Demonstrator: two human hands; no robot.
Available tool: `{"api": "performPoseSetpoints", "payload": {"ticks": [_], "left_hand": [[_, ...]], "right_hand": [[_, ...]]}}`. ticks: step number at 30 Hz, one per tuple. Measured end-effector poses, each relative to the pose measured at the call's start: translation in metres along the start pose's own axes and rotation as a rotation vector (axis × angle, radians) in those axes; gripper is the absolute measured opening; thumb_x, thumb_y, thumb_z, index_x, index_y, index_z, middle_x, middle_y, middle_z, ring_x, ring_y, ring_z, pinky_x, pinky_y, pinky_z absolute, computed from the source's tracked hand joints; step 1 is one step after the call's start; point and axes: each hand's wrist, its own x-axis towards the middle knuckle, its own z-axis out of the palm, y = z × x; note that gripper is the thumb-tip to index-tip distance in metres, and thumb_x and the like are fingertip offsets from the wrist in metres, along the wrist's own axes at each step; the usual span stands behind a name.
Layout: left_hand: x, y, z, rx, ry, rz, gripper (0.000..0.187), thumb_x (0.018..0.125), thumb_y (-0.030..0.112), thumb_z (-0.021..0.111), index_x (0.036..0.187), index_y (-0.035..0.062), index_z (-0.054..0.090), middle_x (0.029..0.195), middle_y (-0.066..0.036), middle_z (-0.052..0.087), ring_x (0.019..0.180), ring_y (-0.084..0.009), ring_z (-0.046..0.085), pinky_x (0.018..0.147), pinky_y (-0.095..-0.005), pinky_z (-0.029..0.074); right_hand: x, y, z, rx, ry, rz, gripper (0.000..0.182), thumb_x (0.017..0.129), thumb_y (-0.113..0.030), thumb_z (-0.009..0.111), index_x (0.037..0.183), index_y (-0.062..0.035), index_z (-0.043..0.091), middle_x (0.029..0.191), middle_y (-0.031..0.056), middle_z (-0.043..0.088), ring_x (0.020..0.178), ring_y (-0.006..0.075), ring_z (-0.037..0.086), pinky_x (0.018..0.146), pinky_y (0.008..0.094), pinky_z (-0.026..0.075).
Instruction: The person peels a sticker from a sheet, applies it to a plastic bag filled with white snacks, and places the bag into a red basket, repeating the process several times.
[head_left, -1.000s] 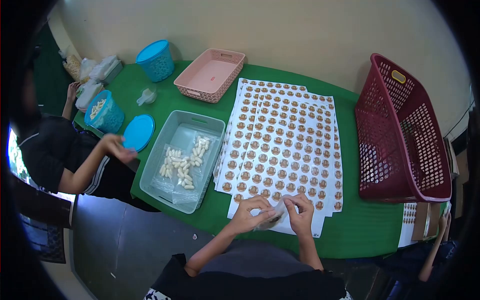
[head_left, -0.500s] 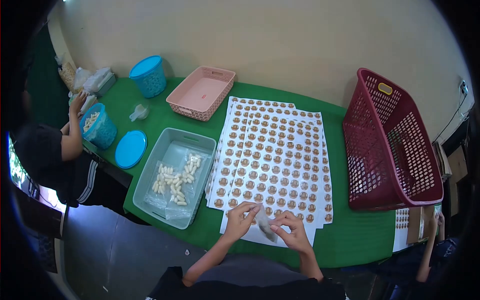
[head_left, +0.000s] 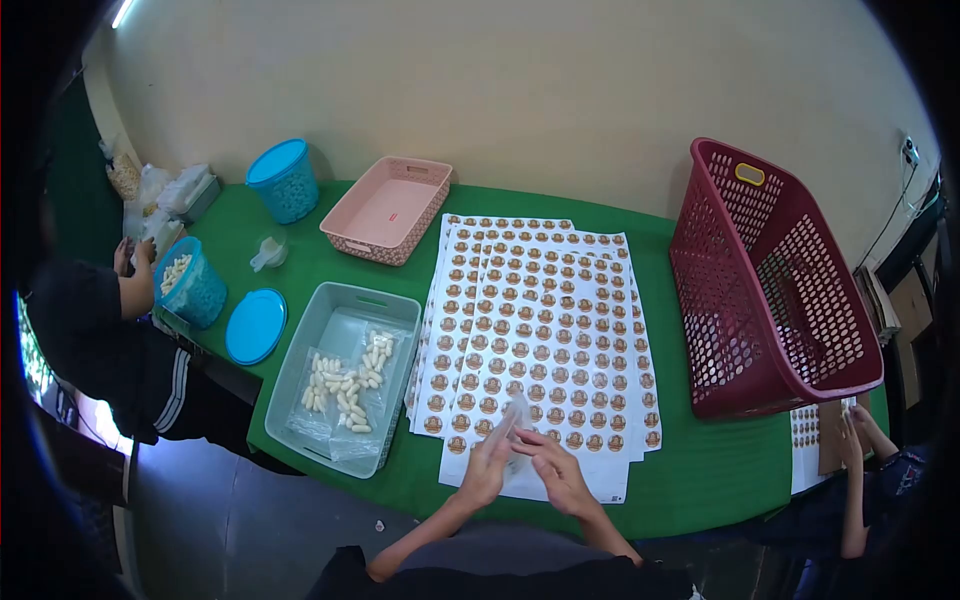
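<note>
The green-covered tabletop (head_left: 715, 480) spans the view, a pale wall behind it. A tall maroon basket (head_left: 722, 310) stands at its right end. Overlapping white sheets (head_left: 540, 345), printed with rows of round brown labels, cover the middle. At the left end, a person in dark clothes (head_left: 95, 325) has both hands near some packed plastic bags; at far right, another person's hands (head_left: 853, 432) show beyond the basket.

Just left of the sheets lies a pale green tray (head_left: 348, 306), and behind it a pink tray (head_left: 372, 212). A lidded blue tub (head_left: 285, 185) stands near the wall; an open blue tub (head_left: 197, 297) is nearer the person at left, with a round blue lid (head_left: 256, 326) flat beside it.

The left hand (head_left: 485, 472) is nearly closed, with a clear plastic bag (head_left: 517, 412) between its thumb and fingers. The right hand (head_left: 556, 474) is partly open, its fingertips at the bag's right side; whether they grip it, I cannot tell. The bag sits between both hands, over the sheets' near edge, its top above the left fingertips.

A clear scoop (head_left: 270, 254) lies behind the lid. Small white elongated pieces (head_left: 350, 382) fill clear bags in the green tray.
</note>
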Motion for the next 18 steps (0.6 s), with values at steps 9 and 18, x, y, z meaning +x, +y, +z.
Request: {"api": "performPoseSetpoints", "payload": {"ticks": [9, 18], "left_hand": [[-0.003, 0.006, 0.0, 0.006, 0.076, 0.009, 0.014, 0.083, 0.011, 0.047, 0.084, -0.0008, 0.054, 0.078, -0.005, 0.055, 0.07, -0.009, 0.05, 0.065, -0.0241, 0.041], [-0.008, 0.008, -0.007, 0.102, 0.005, -0.153, 0.014, 0.077, 0.015, 0.057, 0.079, 0.0009, 0.058, 0.07, -0.001, 0.056, 0.061, -0.004, 0.047, 0.054, -0.0182, 0.037]], "right_hand": [[0.007, 0.016, -0.022, 0.122, 0.053, 0.145, 0.043, 0.068, -0.008, 0.065, 0.105, -0.0011, 0.044, 0.098, 0.0086, 0.05, 0.089, 0.0128, 0.049, 0.075, 0.0267, 0.04], [0.006, 0.017, -0.025, 0.229, 0.025, 0.283, 0.03, 0.067, -0.009, 0.068, 0.092, 0.0001, 0.056, 0.083, 0.0056, 0.058, 0.076, 0.0086, 0.053, 0.067, 0.0212, 0.041]]}}
